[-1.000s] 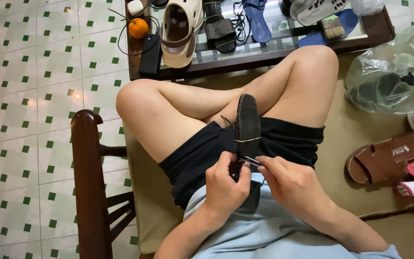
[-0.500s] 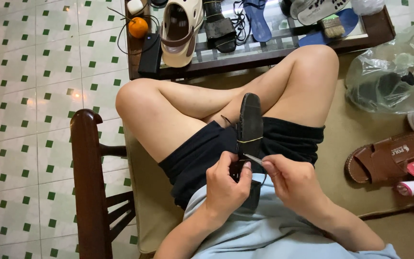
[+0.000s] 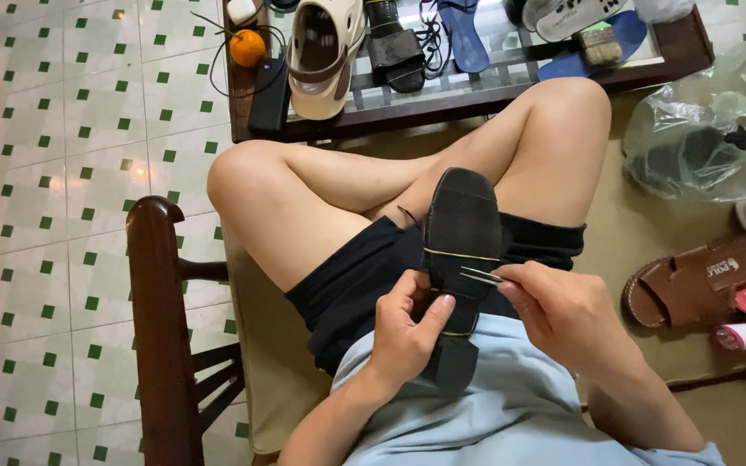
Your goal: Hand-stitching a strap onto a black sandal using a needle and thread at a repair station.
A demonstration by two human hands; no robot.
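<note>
Holding a black shoe (image 3: 461,226) sole-up over our lap, we see it in the head view as the centre of everything, heel toward our body and toe pointing away toward our crossed legs. Our left hand (image 3: 405,332) wraps the narrow waist of the shoe from its left side; the fingers are curled closed around it, the thumb (image 3: 434,312) laid along the sole's edge. Our right hand (image 3: 563,312) sits just right of the shoe, fingers pinched shut on a thin metal tool (image 3: 481,275), which looks like tweezers or a needle, though we cannot tell which. Its tip touches the sole near the middle, close to a pale thread (image 3: 462,255) running across the sole.

Beyond the shoe's toe stands a low glass-topped table (image 3: 477,91) carrying 1 beige clog (image 3: 321,52), an orange (image 3: 247,47), a black sandal (image 3: 395,47) and blue insoles (image 3: 459,34). Right of the shoe, well apart, a brown sandal (image 3: 692,280) lies on the tan mat (image 3: 649,233), with a clear plastic bag (image 3: 701,129) farther off. Left of the shoe rises a dark wooden chair arm (image 3: 161,328), beyond it a green-dotted tile floor (image 3: 45,173).
</note>
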